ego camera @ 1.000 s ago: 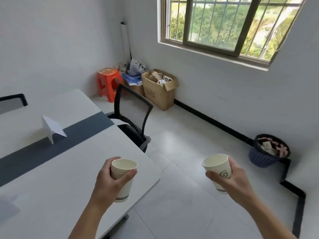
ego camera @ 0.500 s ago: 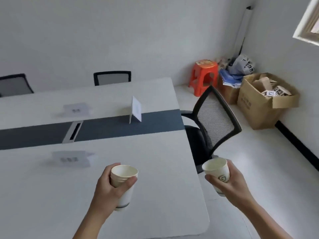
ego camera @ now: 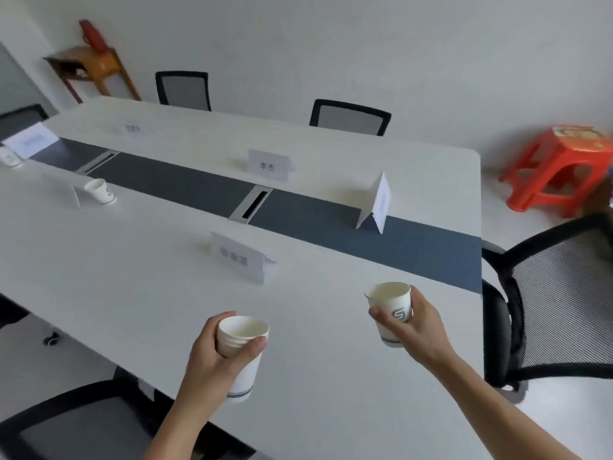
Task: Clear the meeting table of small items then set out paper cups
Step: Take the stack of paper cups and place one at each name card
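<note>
The stack of white paper cups point(ego camera: 241, 355) is gripped in the left hand point(ego camera: 215, 363), thumb and fingers wrapped around the upper wall, rim up, long axis near vertical, held above the near edge of the long white surface point(ego camera: 109, 270). A single white paper cup with a green logo point(ego camera: 391, 312) is gripped the same way in the right hand point(ego camera: 414, 327), upright, at 2 o'clock from the stack and further over the surface.

The white folded name card nearest the hands point(ego camera: 245, 258) stands at 12 o'clock from the left hand and 10 o'clock from the right. No cup stands by it. Judged next step: set a cup beside this card; the two hands are about equally near it, and the right one carries the single cup.

Two white paper cups already stand on the surface, one point(ego camera: 101, 191) at 10 o'clock beside another card, one point(ego camera: 10, 157) at the far left end. A black mesh chair point(ego camera: 557, 303) sits at 3 o'clock
</note>
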`<move>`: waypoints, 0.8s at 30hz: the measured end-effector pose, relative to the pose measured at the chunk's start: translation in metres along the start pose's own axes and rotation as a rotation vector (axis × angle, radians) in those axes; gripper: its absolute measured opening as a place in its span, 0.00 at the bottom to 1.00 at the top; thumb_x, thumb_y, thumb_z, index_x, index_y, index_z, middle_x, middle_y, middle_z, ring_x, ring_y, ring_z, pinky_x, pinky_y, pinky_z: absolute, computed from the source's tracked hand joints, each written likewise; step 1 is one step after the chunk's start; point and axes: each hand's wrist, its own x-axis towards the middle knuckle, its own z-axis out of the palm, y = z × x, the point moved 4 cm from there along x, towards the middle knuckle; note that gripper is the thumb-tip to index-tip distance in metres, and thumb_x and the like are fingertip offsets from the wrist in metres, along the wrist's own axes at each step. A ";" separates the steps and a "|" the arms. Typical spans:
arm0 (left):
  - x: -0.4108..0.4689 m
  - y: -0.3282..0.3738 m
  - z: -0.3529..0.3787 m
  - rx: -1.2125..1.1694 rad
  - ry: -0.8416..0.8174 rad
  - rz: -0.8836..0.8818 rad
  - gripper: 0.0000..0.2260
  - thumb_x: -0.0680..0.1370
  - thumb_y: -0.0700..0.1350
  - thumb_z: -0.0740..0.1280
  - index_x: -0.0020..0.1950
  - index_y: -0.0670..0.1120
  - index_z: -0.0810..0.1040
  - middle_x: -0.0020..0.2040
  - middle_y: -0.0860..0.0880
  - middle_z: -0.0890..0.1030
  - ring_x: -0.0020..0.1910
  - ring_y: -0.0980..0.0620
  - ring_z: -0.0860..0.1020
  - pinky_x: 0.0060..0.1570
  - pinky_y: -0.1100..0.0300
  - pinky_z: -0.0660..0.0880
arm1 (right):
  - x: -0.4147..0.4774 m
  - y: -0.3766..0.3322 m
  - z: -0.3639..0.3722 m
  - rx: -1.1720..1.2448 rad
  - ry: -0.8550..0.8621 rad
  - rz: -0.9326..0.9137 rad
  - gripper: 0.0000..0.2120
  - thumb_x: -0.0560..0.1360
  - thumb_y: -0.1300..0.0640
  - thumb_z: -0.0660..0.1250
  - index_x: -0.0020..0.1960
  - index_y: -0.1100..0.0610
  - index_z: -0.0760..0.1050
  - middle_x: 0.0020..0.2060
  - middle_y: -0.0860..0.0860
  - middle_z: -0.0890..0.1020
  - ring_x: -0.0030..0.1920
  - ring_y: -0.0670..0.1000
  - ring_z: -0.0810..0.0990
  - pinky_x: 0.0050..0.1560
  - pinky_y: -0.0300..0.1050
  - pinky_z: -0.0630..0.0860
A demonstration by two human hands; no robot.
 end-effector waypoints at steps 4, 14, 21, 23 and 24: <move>0.051 -0.007 -0.024 -0.011 0.011 -0.023 0.35 0.54 0.62 0.76 0.58 0.55 0.75 0.52 0.52 0.82 0.46 0.62 0.81 0.47 0.59 0.75 | 0.063 -0.019 0.058 0.003 -0.047 0.030 0.31 0.59 0.34 0.73 0.56 0.49 0.73 0.45 0.42 0.81 0.47 0.45 0.80 0.48 0.49 0.79; 0.139 -0.053 -0.068 0.074 -0.022 -0.122 0.35 0.55 0.64 0.75 0.60 0.57 0.73 0.49 0.62 0.81 0.48 0.63 0.80 0.47 0.64 0.74 | 0.182 0.009 0.198 0.040 -0.016 0.217 0.33 0.62 0.54 0.79 0.62 0.52 0.69 0.52 0.49 0.78 0.52 0.53 0.77 0.48 0.45 0.73; 0.149 -0.089 -0.090 0.090 0.019 -0.217 0.34 0.54 0.65 0.75 0.58 0.57 0.74 0.49 0.61 0.81 0.48 0.63 0.79 0.47 0.63 0.73 | 0.197 0.031 0.236 -0.016 0.036 0.274 0.30 0.64 0.55 0.79 0.61 0.52 0.68 0.49 0.48 0.78 0.49 0.54 0.78 0.39 0.41 0.70; 0.152 -0.091 -0.090 0.096 0.018 -0.227 0.36 0.54 0.66 0.75 0.59 0.56 0.74 0.49 0.56 0.82 0.48 0.63 0.79 0.47 0.63 0.73 | 0.200 0.031 0.239 -0.053 0.026 0.271 0.31 0.64 0.54 0.79 0.62 0.53 0.68 0.49 0.49 0.78 0.50 0.54 0.76 0.43 0.43 0.70; 0.154 -0.089 -0.089 0.099 0.008 -0.223 0.36 0.54 0.66 0.75 0.59 0.56 0.73 0.50 0.55 0.82 0.48 0.63 0.79 0.47 0.63 0.73 | 0.201 0.030 0.239 -0.084 0.012 0.269 0.32 0.64 0.54 0.79 0.63 0.54 0.68 0.50 0.50 0.78 0.51 0.54 0.75 0.45 0.44 0.71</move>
